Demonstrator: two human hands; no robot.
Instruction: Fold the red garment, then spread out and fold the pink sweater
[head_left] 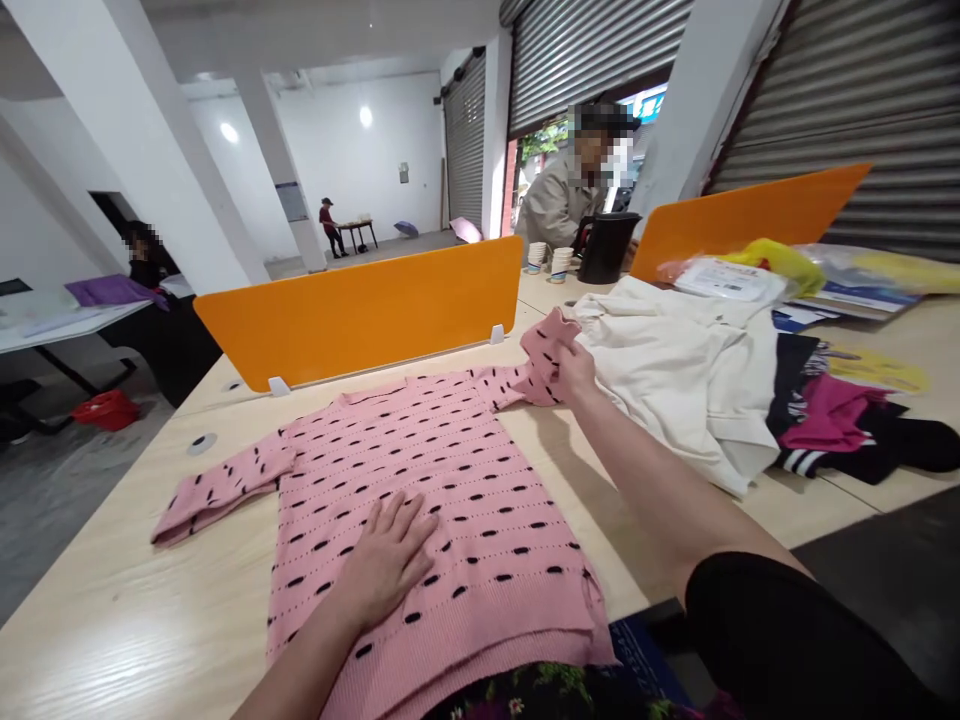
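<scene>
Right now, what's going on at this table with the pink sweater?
A person has a pink sweater with black dashes spread flat on a wooden table. Their left hand presses flat on its body, while the right hand grips the end of one sleeve, lifted off the table. The other sleeve lies stretched out flat. A pile of other clothes sits just beyond the right hand. Behind an orange divider, another person sits near a black jug.

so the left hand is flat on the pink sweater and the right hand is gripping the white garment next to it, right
Not quite. The head view shows the right hand gripping the sleeve of the pink sweater, not the white garment beside it. The left hand does lie flat on the sweater.
</scene>
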